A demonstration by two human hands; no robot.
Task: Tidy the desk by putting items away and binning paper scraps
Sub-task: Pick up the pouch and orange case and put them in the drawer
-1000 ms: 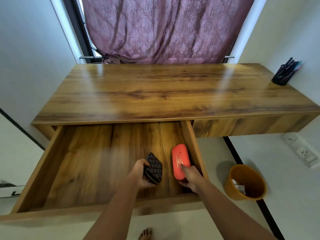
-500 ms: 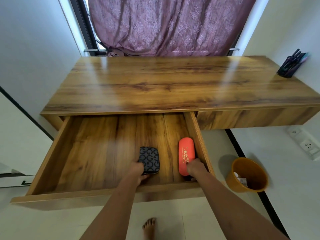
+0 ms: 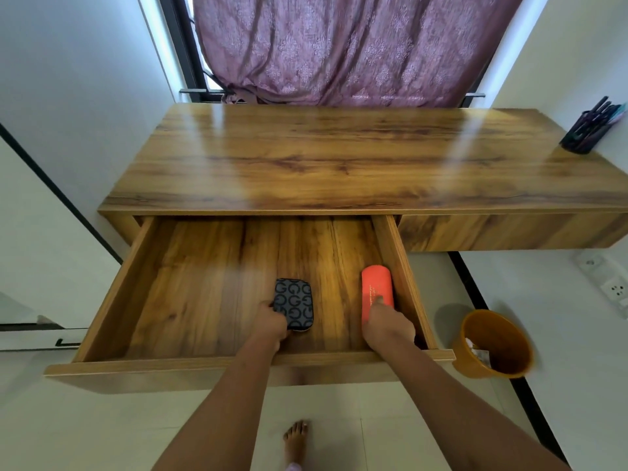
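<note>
The wooden desk's left drawer (image 3: pixel 112 300) stands pulled out. Inside it lie a dark patterned pouch (image 3: pixel 295 305) and, near the right wall, an orange-red case (image 3: pixel 376 287). My left hand (image 3: pixel 272 322) grips the near end of the pouch, which lies flat on the drawer floor. The near end of the case, also flat, sits under my right hand (image 3: pixel 387 326), fingers on top of it. An orange bin (image 3: pixel 492 345) with paper scraps inside stands on the floor to the right of the drawer.
A dark pen holder (image 3: pixel 584 136) with several pens stands at the desk's far right corner. The desk top (image 3: pixel 339 158) is bare wood. A wall socket (image 3: pixel 615 290) is at the right. My bare foot (image 3: pixel 295 440) is on the floor below the drawer.
The pouch was held tilted a second ago and now lies flat in the drawer. The orange-red case has settled flat near the right wall. Both hands stay on the items.
</note>
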